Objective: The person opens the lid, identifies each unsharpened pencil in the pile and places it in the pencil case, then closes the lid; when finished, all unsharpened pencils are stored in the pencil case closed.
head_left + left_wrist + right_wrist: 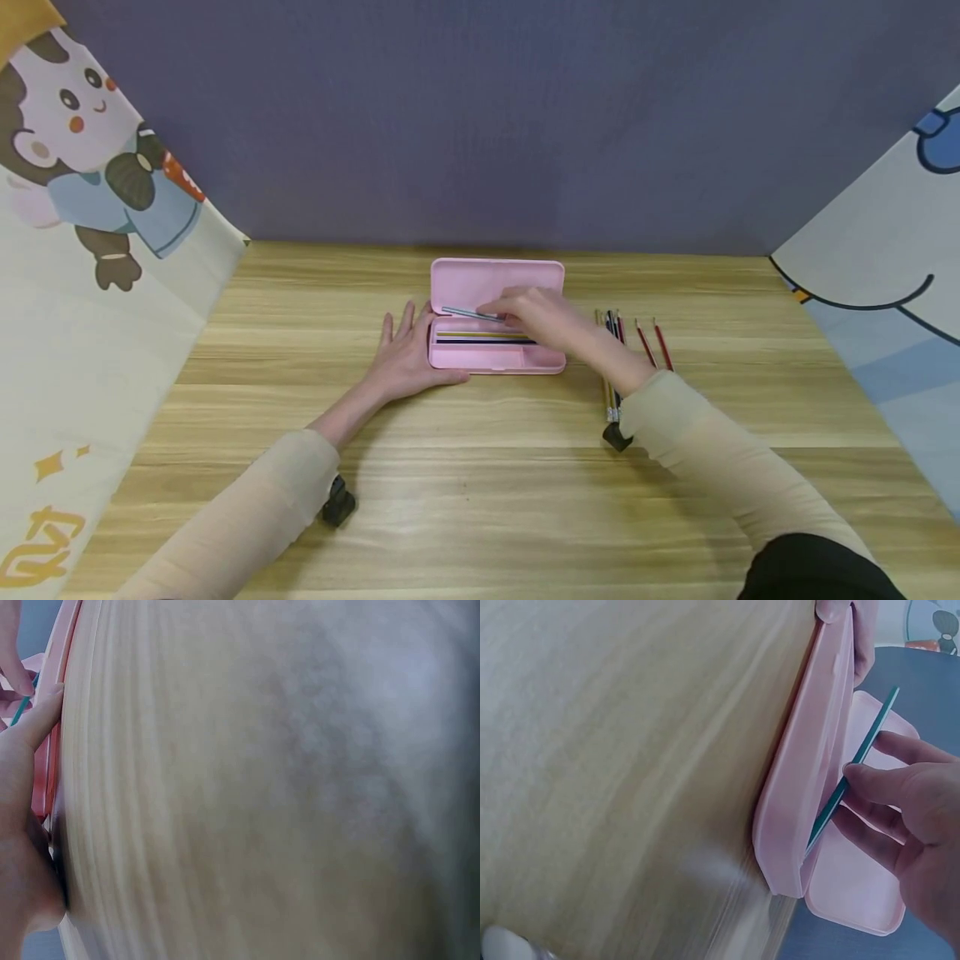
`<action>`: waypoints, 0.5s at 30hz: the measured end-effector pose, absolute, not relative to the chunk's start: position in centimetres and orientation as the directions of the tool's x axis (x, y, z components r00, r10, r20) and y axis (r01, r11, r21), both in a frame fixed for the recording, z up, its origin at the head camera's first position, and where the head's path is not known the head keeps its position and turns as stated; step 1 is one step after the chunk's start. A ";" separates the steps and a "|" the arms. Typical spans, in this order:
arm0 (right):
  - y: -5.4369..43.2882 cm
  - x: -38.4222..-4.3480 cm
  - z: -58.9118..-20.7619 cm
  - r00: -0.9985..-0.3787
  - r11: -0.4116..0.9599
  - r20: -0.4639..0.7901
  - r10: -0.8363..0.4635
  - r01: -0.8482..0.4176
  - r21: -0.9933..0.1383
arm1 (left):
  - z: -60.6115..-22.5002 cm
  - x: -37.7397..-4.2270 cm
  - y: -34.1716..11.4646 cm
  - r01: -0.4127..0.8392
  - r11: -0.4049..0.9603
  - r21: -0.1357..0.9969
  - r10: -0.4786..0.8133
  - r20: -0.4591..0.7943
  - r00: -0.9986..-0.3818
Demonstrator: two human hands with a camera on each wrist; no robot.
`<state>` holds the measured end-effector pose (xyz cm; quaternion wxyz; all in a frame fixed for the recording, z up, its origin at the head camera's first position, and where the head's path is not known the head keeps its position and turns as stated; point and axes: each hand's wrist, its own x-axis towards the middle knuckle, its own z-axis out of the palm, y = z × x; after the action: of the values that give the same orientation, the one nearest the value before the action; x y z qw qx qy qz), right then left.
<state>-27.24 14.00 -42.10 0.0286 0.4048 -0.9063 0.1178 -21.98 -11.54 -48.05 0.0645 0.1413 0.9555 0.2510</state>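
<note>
A pink pencil case [497,358] lies with its lid [480,279] folded back. A yellow pencil [472,335] and a dark one [480,342] lie lengthwise inside it. My right hand [536,317] is over the case's right part and pinches a teal pencil [870,737] between thumb and fingers. In the right wrist view this pencil slants, its lower end at the case's wall. My left hand [405,358] rests against the case's left end, fingers spread and straight, its thumb [46,712] along the front edge.
To the right of the case, several pencils [609,392] lie on the wooden table [465,492], partly behind my right forearm. Two red pencils [663,343] lie just beyond them. A dark blue panel [480,125] stands along the table's back edge, with printed panels on both sides.
</note>
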 end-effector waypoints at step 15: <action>13.4 -27.1 -43.0 -0.661 0.653 0.132 -0.739 -0.750 -0.104 | -48.1 -22.0 -11.6 0.239 0.837 0.491 0.305 -0.057 -0.951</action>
<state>-27.09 13.43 -43.00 0.0387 0.4100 -0.9082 0.0749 -22.01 -11.61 -48.13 0.0665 0.1421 0.9562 0.2471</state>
